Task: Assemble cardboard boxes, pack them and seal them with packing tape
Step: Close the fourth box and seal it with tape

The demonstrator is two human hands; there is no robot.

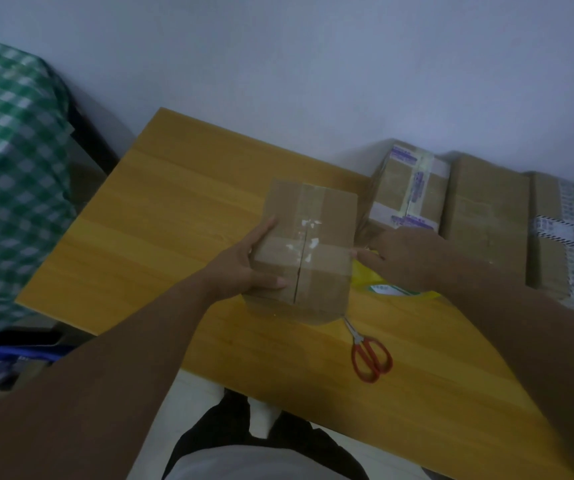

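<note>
Now left hand (244, 268), right hand (406, 258), fingers (266, 226) gripping one box (308, 237); three taped boxes (406, 192), one scissors (370, 358) beside.

Single head-worn wide-angle view. Faces forward, steeply down over desk (161, 216). Close: cardboard box (308, 244) mid-frame, left hand (244, 268), right hand (406, 258) either side. Wall (313, 64) across top, wearer's legs (244, 441) at bottom edge. Frame tilted.

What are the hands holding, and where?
A small cardboard box: the left hand grips its left side, thumb on top; the right hand holds its right edge.
</note>
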